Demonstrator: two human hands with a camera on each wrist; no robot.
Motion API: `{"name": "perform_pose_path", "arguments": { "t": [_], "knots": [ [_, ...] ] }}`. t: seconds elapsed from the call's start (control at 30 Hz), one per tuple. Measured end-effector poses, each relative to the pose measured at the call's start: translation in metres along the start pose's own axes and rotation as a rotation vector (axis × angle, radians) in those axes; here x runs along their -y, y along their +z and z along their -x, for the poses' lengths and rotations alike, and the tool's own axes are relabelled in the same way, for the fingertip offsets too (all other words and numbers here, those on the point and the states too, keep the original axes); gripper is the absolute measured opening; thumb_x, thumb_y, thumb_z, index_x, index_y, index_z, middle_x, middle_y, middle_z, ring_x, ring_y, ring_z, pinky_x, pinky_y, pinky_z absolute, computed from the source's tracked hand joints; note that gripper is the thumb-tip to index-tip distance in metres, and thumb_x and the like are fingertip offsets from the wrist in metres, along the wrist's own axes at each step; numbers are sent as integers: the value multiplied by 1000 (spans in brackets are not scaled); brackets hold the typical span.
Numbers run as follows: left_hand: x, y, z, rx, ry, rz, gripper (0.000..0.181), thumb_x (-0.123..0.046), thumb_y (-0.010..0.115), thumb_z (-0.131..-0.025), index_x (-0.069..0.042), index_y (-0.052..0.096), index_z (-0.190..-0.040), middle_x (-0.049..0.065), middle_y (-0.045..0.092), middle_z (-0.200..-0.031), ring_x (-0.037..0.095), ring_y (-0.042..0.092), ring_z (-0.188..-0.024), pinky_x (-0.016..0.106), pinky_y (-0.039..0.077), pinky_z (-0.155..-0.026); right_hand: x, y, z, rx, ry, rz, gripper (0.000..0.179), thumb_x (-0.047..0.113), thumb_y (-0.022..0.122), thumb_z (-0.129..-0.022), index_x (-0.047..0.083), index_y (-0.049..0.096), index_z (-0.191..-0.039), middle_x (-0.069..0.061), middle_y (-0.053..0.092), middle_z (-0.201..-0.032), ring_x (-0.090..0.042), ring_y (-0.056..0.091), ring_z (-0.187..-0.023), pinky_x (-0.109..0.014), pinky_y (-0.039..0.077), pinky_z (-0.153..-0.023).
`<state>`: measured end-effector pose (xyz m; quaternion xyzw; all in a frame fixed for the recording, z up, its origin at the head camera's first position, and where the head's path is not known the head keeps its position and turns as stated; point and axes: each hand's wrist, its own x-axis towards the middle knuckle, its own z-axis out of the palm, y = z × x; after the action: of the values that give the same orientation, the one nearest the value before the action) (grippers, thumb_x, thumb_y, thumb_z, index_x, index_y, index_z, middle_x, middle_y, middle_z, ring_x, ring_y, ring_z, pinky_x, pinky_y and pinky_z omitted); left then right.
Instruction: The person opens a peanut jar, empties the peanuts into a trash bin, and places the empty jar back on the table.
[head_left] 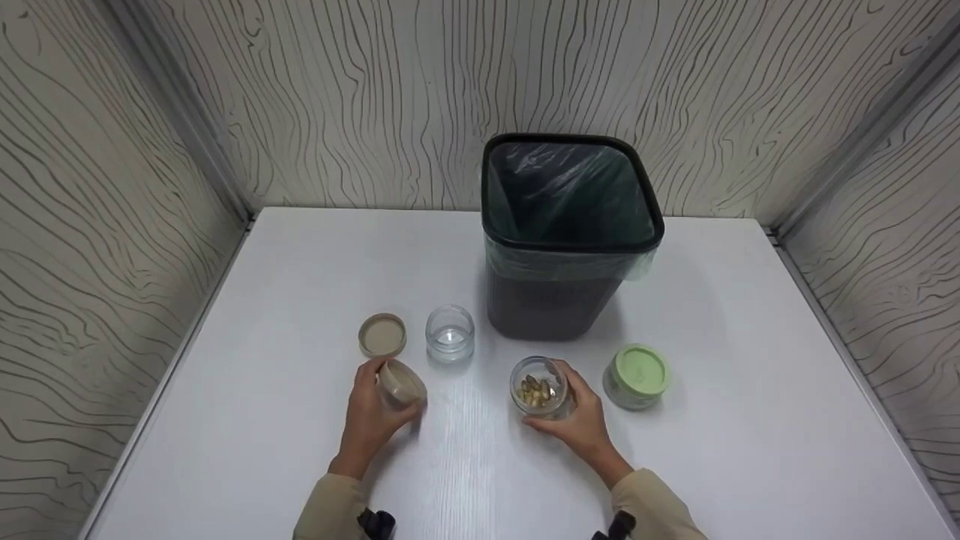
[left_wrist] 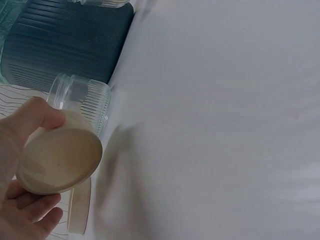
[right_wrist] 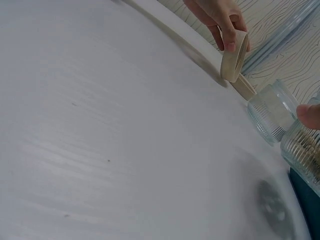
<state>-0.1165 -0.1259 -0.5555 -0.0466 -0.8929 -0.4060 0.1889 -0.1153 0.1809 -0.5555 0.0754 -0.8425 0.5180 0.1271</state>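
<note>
My left hand (head_left: 375, 420) pinches a round beige lid (head_left: 403, 384) between thumb and fingers. The lid is tilted up off the table, and the left wrist view shows its broad round face (left_wrist: 60, 160). In my right hand (head_left: 581, 420) is a clear ribbed glass jar (head_left: 523, 412) without a lid, gripped by its side, with several small yellow-brown pieces (head_left: 535, 391) inside. Behind the left hand a second beige lid (head_left: 382, 335) lies on the table. Beside that lid stands an uncovered clear glass jar (head_left: 450, 334) with nothing visible inside.
A dark bin (head_left: 551, 300) lined with a greenish bag stands at the back of the white table (head_left: 315, 270). A glass jar with a green lid (head_left: 641, 369) is right of the right hand. Patterned walls (head_left: 420, 97) enclose the table at the back and sides.
</note>
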Motion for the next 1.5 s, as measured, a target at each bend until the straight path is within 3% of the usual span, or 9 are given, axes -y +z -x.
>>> {"name": "perform_pose_path", "arguments": {
  "t": [0.27,0.5,0.7,0.8,0.93,1.17,1.5],
  "knots": [
    [7,-2,2,24,-57,20,84,-6,86,-63,7,42,-133,23,51,-127,38,53,-125,45,43,-112,0,-1,1,8,0,-32,92,14,93,-54,-5,50,-133,-23,59,-131,18,41,-121,0,31,-106],
    [12,-2,5,-32,-58,6,84,-7,87,-61,7,43,-131,23,51,-123,38,54,-121,49,44,-110,1,-3,1,3,30,-1,92,15,93,-53,-3,51,-133,-20,60,-131,6,49,-124,-1,33,-106],
    [17,1,7,-59,-109,-62,83,-6,87,-59,11,44,-128,24,52,-119,39,56,-117,50,45,-109,1,-5,0,8,48,10,93,15,93,-53,-4,50,-134,-20,60,-133,-2,51,-127,-3,33,-107],
    [16,1,8,-51,-147,-87,82,-6,87,-60,11,44,-128,24,51,-120,39,54,-118,50,43,-110,0,-5,0,7,39,7,93,15,93,-53,-4,51,-133,-20,60,-132,-1,51,-126,-2,33,-107],
    [15,0,9,-28,-190,-111,82,-6,85,-62,11,42,-129,24,50,-121,40,51,-121,50,42,-112,1,-5,1,3,28,-8,93,15,93,-52,-4,51,-132,-20,60,-131,11,47,-122,-1,33,-106],
    [17,0,11,31,-269,-118,79,-9,80,-68,8,39,-134,24,46,-127,40,45,-125,52,42,-111,1,-5,2,8,24,-6,94,16,93,-54,-3,50,-134,-21,59,-133,0,50,-127,-2,32,-108],
    [17,1,12,43,-294,-144,76,-9,78,-71,7,39,-134,24,46,-129,39,43,-126,52,44,-110,-1,-3,3,-10,-11,8,93,16,93,-53,-4,50,-134,-22,60,-131,5,51,-125,-1,32,-107]
  ]
}}
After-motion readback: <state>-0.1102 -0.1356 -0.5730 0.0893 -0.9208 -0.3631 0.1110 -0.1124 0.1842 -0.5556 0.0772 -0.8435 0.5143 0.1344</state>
